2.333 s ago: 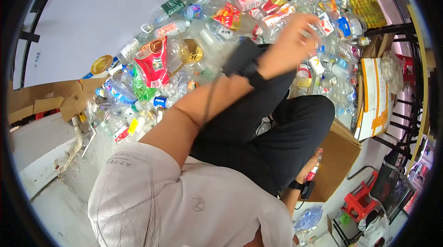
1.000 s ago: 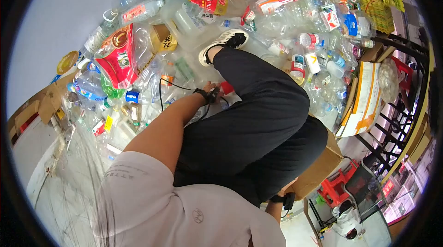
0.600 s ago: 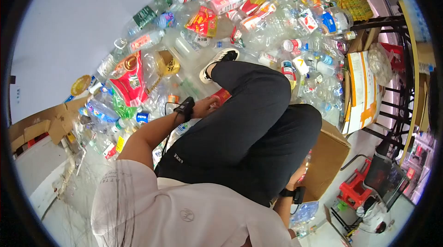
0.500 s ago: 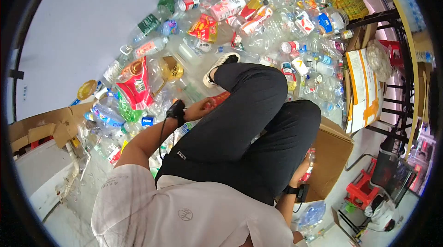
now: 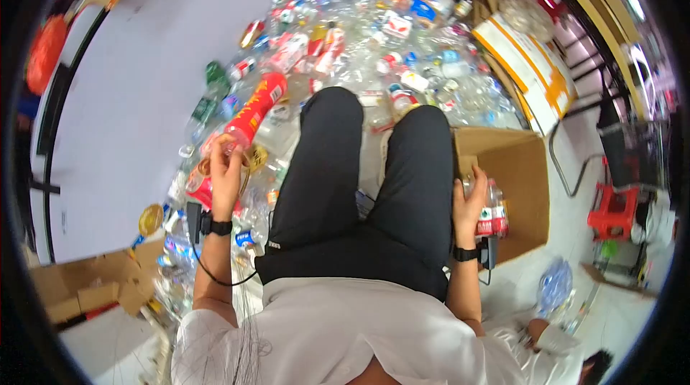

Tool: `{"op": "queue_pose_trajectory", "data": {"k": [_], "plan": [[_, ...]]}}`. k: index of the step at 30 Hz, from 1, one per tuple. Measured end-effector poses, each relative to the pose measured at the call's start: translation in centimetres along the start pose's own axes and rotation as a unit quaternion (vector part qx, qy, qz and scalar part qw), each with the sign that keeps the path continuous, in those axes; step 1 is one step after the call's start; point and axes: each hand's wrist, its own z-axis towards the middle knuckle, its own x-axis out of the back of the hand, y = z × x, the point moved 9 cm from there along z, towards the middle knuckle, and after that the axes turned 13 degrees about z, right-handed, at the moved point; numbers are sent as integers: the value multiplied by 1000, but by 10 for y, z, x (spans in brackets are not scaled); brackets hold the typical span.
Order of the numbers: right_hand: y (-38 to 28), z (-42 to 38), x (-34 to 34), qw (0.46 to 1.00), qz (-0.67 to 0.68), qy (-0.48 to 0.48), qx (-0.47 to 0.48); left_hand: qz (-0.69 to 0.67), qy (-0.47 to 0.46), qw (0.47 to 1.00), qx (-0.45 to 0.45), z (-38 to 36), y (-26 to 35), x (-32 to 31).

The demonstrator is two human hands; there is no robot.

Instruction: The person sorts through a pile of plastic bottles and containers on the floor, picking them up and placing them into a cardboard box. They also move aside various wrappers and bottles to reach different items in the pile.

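My left hand is closed around one end of a plastic bottle with a red wrap label, held slanted above the bottle heap to my left. My right hand is beside my right thigh, at the cardboard box. Its fingers curl against a clear bottle with a red label, which is over the box opening. The back of the hand hides part of that grip. A wide pile of empty plastic bottles spreads in front of my knees.
A large pale panel stands on the left. A flattened white carton with orange tape leans at the right. Beyond it are a metal rack and a red stool. A blue-tinted plastic bag lies behind the box.
My left hand has risen leftward from beside my leg, bringing the red-labelled bottle into full view. My knees have shifted apart, and my right hand shows more fully at the box. The view has turned.
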Motion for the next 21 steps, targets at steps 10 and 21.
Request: {"op": "queue_pose_trajectory", "data": {"k": [10, 21], "plan": [[-145, -8, 75, 977, -19, 75, 201, -204, -513, 824, -128, -62, 195, -181], [50, -32, 153, 986, -55, 132, -81, -177, -418, 879, -143, -27, 224, -252]]}}
